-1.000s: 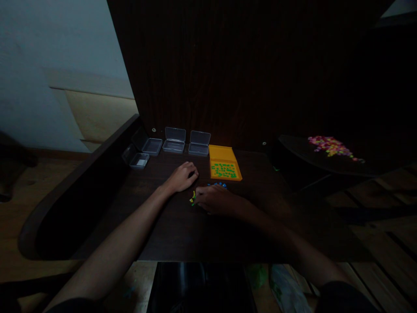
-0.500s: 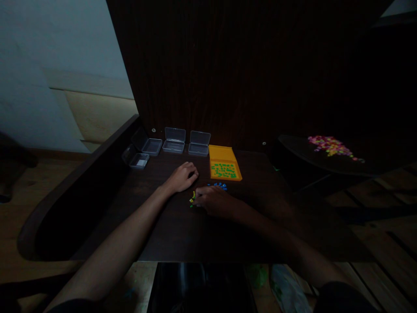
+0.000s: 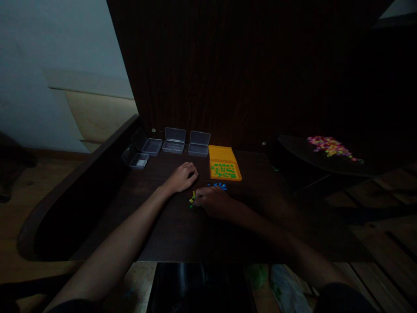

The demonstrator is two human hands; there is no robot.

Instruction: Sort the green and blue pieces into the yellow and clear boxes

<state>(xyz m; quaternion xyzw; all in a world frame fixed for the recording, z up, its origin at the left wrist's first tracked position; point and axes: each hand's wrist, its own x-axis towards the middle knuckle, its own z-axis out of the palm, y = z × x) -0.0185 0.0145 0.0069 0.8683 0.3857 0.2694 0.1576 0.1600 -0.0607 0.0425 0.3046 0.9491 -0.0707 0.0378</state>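
Observation:
My right hand (image 3: 213,201) is low over the table with its fingertips pinched together at a small pile of yellow and green pieces (image 3: 192,199). Whatever is between those fingertips is too small and dark to make out. Just beyond its knuckles lie several small blue pieces (image 3: 220,186), partly hidden by the hand. My left hand (image 3: 184,177) rests on the tabletop to the left, holding nothing, its thumb apart from the loosely bent fingers. Behind the hands stands a yellow box (image 3: 240,175) with its lid raised and many small green pieces (image 3: 224,170) spread inside.
Several clear plastic boxes with raised lids, among them one clear box (image 3: 198,150), line the back left of the dark table (image 3: 176,234). A dark side panel (image 3: 81,174) bounds the left. Colourful small pieces (image 3: 330,145) are heaped on a surface at right.
Almost nothing differs. My right hand stays at the yellow and green pile with only a very slight shift, and my left hand keeps still.

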